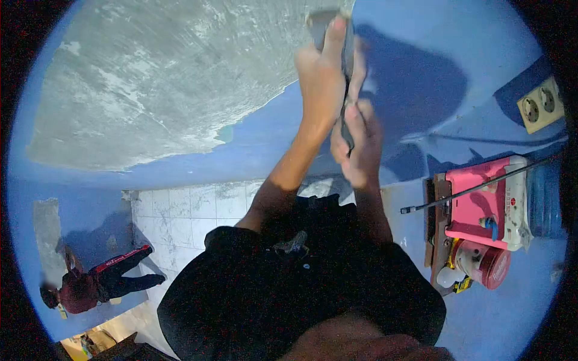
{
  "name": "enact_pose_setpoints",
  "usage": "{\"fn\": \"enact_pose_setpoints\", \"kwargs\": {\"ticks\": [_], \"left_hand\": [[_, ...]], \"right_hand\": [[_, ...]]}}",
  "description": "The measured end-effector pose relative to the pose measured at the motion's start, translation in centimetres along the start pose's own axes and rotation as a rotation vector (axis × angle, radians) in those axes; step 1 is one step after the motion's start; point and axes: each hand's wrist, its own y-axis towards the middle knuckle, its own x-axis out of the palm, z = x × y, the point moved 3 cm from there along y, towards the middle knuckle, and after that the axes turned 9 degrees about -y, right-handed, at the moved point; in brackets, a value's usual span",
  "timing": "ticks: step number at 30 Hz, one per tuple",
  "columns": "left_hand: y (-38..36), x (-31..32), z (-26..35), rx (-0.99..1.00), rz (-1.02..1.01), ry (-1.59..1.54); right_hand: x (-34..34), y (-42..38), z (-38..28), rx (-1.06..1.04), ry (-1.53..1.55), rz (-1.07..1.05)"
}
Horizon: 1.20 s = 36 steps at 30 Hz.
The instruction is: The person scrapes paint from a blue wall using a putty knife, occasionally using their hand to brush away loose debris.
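Both hands clamped on a flat grey tool (pixel 348 60) at 1 o'clock of frame: left hand (pixel 320 84) uppermost, right hand (pixel 363 141) below. Tool's tip is at the edge of a bare grey patch (pixel 162 84), 10 o'clock. Socket (pixel 540 105) between 2 and 3; pink-and-white box (pixel 472 210) at 3, cable (pixel 409 210) crossing its front; red-lidded jar (pixel 495 268) at 4. Wall (pixel 512 42) blue. White tiled floor (pixel 186 216) and co-worker (pixel 81 292) at 8.
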Motion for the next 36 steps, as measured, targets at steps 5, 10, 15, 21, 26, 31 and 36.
{"fn": "enact_pose_setpoints", "kwargs": {"ticks": [5,10,15,21,26,31,36], "left_hand": [[0.8,0.8,1.3,0.068,-0.064,0.001],[-1.5,-1.2,-0.9,-0.09,0.032,0.107],[-2.6,-2.0,-1.8,-0.135,0.014,0.081],[-2.9,-2.3,-3.1,-0.148,0.005,0.066],[-3.3,-1.9,-2.7,-0.145,0.029,0.083],[-2.9,-1.7,-2.4,-0.181,0.044,0.083],[-2.3,-1.3,-1.6,-0.152,0.041,0.06]], "right_hand": [[0.5,0.2,-1.6,-0.009,0.027,-0.07],[-0.5,-1.4,3.9,0.114,0.052,-0.109],[-1.1,-2.3,5.1,0.151,0.061,-0.108],[-1.7,-2.4,6.2,0.145,0.122,-0.145],[-1.6,-2.7,6.0,0.19,0.181,-0.145],[-1.4,-2.7,5.8,0.18,0.148,-0.148],[-0.4,-2.4,3.7,0.185,0.118,-0.113]]}}
